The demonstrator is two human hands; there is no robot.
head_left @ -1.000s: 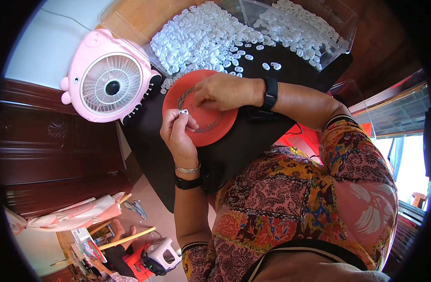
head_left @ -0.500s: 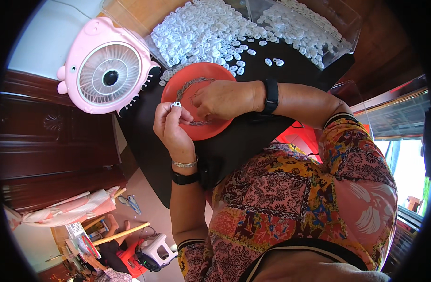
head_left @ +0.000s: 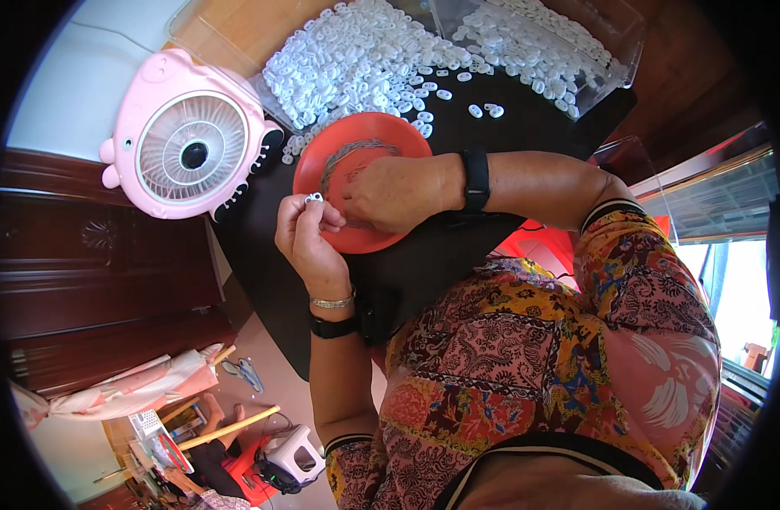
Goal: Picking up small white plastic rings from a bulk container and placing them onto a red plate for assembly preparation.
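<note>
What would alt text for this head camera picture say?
A person's left hand pinches a small white ring while the right hand rests in a red plate on a black table. A heap of white rings and a pink fan lie beyond.

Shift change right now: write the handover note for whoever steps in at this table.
Left hand: pinches one small white plastic ring at its fingertips, raised beside the plate's left edge.
Right hand: rests inside the round red plastic plate, fingers on thin grey metal pieces; what it grips is hidden.
Loose pile of white rings lies on the black table; more fill the clear plastic box.
Done: finished count unclear.
Left: the big pile looks untouched.
</note>
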